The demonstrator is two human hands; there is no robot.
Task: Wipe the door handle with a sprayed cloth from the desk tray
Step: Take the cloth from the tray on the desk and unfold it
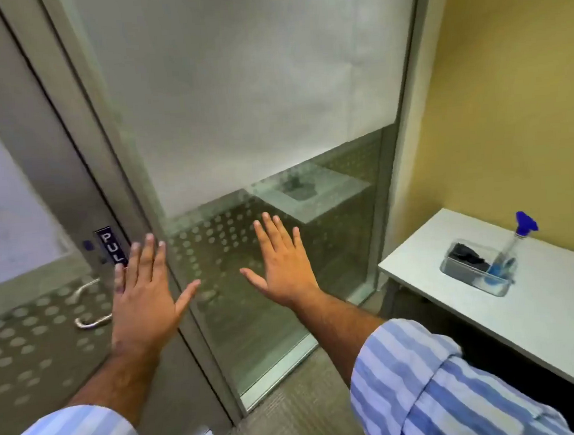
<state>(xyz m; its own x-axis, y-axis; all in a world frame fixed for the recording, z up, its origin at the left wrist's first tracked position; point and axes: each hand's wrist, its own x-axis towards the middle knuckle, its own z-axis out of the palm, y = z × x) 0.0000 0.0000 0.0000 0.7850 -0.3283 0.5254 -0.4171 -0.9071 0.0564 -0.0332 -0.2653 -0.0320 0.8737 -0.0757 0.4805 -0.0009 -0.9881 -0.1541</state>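
Two bare hands — left hand (141, 295), right hand (284, 265) — one door handle (90, 307), one table (557, 317), one tray (452, 268), one spray bottle (515, 245).

Legible markings: one sign only.
A dark plate (111, 245) with white capitals, set vertically on the metal door (55, 172) stile above the handle (89, 306), reads "PUL"; the lowest part of the word is covered by the fingertips of the left hand (144, 297). No readable text, brand or number shows on the spray bottle (512, 249), the tray (476, 273) or the desk (540, 308).
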